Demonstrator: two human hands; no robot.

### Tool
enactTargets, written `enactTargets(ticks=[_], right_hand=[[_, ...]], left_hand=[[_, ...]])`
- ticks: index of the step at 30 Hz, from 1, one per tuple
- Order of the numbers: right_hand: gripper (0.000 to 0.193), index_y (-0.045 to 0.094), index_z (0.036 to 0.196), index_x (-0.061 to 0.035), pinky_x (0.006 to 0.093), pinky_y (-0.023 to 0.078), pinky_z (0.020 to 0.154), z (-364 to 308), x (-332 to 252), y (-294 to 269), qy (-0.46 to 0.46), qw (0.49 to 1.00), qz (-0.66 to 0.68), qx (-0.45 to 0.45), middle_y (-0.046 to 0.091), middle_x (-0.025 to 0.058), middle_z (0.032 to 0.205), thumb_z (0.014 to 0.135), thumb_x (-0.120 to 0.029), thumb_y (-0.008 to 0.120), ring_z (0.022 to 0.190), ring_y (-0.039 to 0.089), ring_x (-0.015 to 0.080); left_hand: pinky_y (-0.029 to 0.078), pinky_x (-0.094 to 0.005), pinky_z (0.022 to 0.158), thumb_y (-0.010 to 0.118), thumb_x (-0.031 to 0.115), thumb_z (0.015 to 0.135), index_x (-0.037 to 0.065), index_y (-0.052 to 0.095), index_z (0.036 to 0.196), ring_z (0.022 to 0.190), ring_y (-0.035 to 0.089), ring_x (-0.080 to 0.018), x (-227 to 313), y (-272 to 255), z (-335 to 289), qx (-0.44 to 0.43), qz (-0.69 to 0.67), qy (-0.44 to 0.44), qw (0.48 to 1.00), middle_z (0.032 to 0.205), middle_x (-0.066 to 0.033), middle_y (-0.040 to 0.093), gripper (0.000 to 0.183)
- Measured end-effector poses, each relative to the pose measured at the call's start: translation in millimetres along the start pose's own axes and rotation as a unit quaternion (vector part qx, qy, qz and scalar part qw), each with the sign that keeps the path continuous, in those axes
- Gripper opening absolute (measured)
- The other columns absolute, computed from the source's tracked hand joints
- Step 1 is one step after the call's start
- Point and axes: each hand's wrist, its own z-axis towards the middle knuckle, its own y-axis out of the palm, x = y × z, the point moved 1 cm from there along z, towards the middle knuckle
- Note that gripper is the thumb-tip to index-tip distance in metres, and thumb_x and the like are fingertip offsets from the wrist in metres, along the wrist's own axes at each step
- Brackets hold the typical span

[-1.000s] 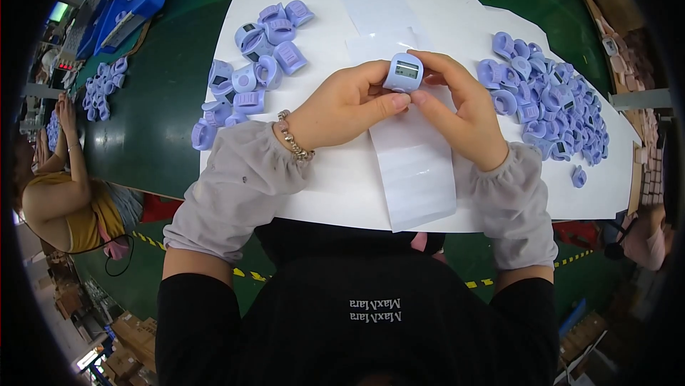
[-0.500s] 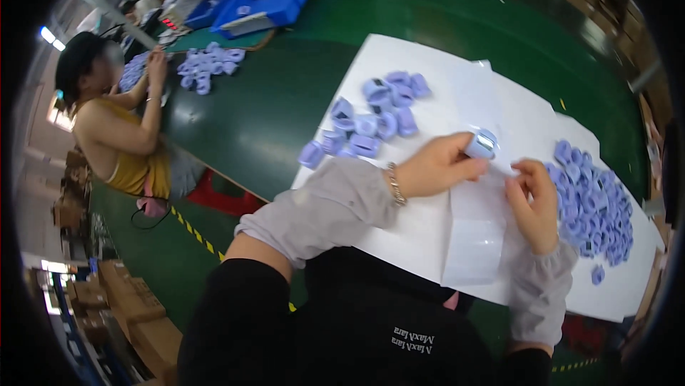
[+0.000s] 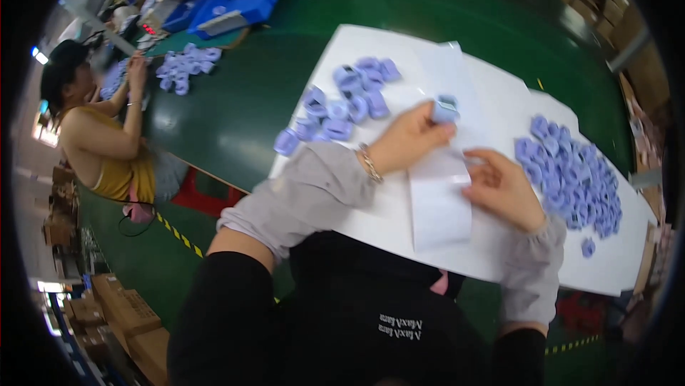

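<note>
Between its thumb and fingers my left hand (image 3: pixel 408 140) grips a small light-purple plastic ring-like piece (image 3: pixel 446 109), with a dark opening or shiny face on its upper side. A glossy, pale translucent strip sheet (image 3: pixel 441 225) lies beneath my hands on the white board (image 3: pixel 371 218). My right hand (image 3: pixel 505 188) hovers at the strip's right edge, fingers bent but apart, and nothing can be made out in them. To the left of my left hand sits a loose group of similar purple pieces (image 3: pixel 339 109). A bigger pile of purple pieces (image 3: pixel 571 172) is right of my right hand.
The dark green table (image 3: pixel 242 108) extends left, where a person in a yellow top (image 3: pixel 107 136) handles more purple pieces (image 3: pixel 187 66). Blue trays (image 3: pixel 232 8) stand at the far left. One stray piece (image 3: pixel 588 247) lies near the board's front right.
The whole view has shifted, so the board and hands appear further left and higher. My right hand has come down and closer to the strip; my left still holds the purple piece.
</note>
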Motion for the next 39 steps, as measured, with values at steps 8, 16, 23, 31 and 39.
enactTargets(ticks=[8,16,23,31,39], right_hand=[[0.046,0.046,0.129,0.0014,0.0235,0.046,0.087,17,10,24,-0.024,0.985,0.137,0.101,0.057,0.0104,0.119,0.085,0.001,0.06,0.099,0.057,0.0117],[0.043,0.043,0.127,0.0036,0.0253,0.045,0.09,20,19,21,-0.085,0.969,0.175,0.151,0.055,0.0117,0.121,0.086,0.003,0.056,0.107,0.054,0.0135],[0.035,0.05,0.121,0.003,0.023,0.043,0.086,20,12,20,-0.11,0.96,0.187,0.175,0.058,0.008,0.106,0.087,0.0,0.057,0.095,0.055,0.0129],[0.021,0.068,0.096,-0.002,0.0253,0.043,0.067,23,15,14,-0.31,0.83,-0.348,0.308,0.055,0.007,0.086,0.075,0.003,0.067,0.076,0.054,0.0176],[0.023,0.068,0.089,-0.0053,0.0324,0.039,0.059,17,10,20,-0.377,0.706,-0.514,0.308,0.057,0.0055,0.08,0.068,0.004,0.071,0.071,0.054,0.0218]], left_hand=[[0.048,-0.0268,0.086,0.056,0.01,0.091,-0.001,0.044,0.118,0.101,0.059,-0.0152,-2,4,5,0.059,-0.039,0.002,0.997,0.107,-0.0095,0.06,0.031],[0.044,-0.0354,0.094,0.067,0.016,0.082,0.002,0.045,0.118,0.098,0.061,-0.0235,11,8,-7,0.022,0.204,0.151,0.967,0.107,-0.0091,0.061,0.045],[0.042,-0.0377,0.095,0.07,0.016,0.079,0.002,0.051,0.11,0.09,0.06,-0.0305,11,7,-7,-0.013,0.377,0.17,0.91,0.104,-0.0126,0.062,0.039],[0.051,-0.0345,0.078,0.068,0.011,0.079,-0.002,0.053,0.106,0.09,0.065,-0.0338,9,7,-6,-0.002,0.289,0.148,0.946,0.094,-0.0185,0.066,0.033],[0.051,-0.0326,0.082,0.067,0.011,0.081,-0.004,0.051,0.108,0.096,0.066,-0.028,15,12,-7,0.014,0.243,0.103,0.964,0.1,-0.0177,0.065,0.034]])
